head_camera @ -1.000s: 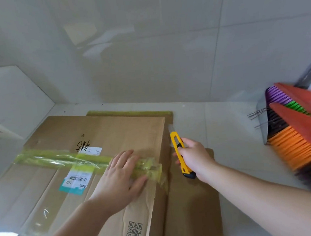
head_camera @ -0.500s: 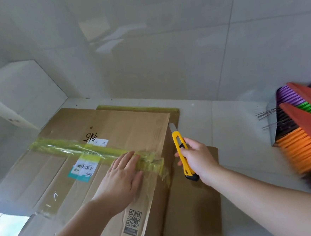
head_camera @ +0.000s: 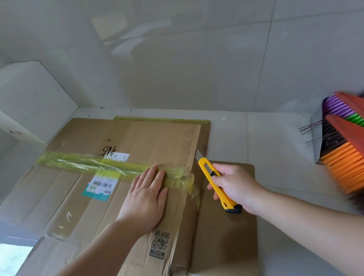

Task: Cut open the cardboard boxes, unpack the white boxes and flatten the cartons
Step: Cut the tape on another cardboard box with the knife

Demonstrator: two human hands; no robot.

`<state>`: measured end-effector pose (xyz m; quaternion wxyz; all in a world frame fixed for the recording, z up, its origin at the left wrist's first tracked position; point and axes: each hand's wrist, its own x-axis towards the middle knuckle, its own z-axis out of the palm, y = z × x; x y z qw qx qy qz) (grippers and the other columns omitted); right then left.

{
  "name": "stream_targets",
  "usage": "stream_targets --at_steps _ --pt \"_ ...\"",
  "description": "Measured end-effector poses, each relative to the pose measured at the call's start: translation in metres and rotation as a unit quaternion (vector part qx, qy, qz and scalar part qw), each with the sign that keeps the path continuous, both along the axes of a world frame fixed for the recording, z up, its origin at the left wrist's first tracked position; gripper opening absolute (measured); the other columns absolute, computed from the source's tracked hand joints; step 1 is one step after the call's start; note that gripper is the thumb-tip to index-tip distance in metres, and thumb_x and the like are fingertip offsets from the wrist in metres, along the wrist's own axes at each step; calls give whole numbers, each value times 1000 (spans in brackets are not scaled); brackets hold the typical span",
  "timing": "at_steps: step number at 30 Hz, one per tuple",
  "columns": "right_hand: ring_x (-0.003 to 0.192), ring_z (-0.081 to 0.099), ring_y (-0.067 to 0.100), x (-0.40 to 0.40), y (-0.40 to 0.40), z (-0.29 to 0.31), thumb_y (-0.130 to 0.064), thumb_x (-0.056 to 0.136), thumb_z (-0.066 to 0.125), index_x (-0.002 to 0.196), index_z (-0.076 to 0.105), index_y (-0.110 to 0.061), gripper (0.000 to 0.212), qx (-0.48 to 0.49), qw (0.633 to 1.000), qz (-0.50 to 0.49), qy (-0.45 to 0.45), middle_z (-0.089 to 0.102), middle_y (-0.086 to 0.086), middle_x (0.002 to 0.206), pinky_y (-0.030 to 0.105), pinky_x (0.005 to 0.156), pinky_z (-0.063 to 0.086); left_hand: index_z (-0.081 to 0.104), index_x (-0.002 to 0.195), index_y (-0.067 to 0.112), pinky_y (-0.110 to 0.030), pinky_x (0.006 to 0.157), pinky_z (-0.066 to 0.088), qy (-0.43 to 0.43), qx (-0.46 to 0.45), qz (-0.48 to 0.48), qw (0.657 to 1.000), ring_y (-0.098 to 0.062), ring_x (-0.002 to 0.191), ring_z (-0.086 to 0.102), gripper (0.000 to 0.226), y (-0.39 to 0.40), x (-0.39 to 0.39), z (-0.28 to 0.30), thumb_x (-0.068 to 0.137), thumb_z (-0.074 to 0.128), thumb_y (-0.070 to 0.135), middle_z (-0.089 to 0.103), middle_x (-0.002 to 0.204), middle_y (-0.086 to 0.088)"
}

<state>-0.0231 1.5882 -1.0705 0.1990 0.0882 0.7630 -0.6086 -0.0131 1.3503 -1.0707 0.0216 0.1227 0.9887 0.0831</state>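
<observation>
Brooms [head_camera: 354, 147]: blurred, cut off by the right edge.
Cardboard box [head_camera: 91, 208]: near end cut off at the bottom edge.
Shipping label [head_camera: 100, 183]: print too small to read.

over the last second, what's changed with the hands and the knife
Little changed. The right hand still grips the yellow knife beside the carton's right edge, blade tip at the edge. The left hand stays flat on the yellow tape.
</observation>
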Motion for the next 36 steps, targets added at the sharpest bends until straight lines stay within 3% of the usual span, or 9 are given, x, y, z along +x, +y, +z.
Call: stream_targets --at_steps 7,28,36 --pt "56 61 16 15 1 -1 -9 94 47 135 50 -28 46 6 998 52 -17 67 9 84 32 52 54 21 150 27 -20 112 -12 6 41 12 999 -8 145 -2 51 -1 2 -8 100 25 39 7 159 7" --pt "57 59 13 25 11 2 -9 95 46 141 42 -30 50 60 990 125 9 66 6 85 28 52 53 25 149 26 -28 117 -4 8 60 -9 998 -8 145 1 49 -8 1 -11 100 25 36 12 158 7" --pt "55 59 10 35 20 0 -9 94 46 138 45 -34 51 63 988 144 4 66 4 83 28 51 53 28 148 26 -25 116 -6 18 68 -10 998 -8 145 3 48 -8 6 -11 101 27 34 14 158 7"
